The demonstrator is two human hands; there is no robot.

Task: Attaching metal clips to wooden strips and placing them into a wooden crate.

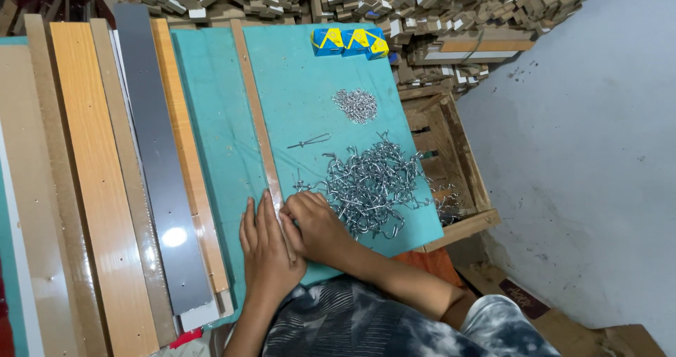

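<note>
Head view is showing the left hand [266, 248] lying flat and the right hand [313, 223] pressing, grip holding nothing, on the thin wooden strip [258, 121] lying along the teal tabletop [303, 89], just beside tangled metal hooks [370, 184] that are risking snagging fingers or sliding off the edge.

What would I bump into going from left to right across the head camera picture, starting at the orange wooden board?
Orange wooden board → grey strip → thin wooden slat on the teal cloth → left hand → right hand → big pile of metal hooks → wooden crate → grey floor.
</note>
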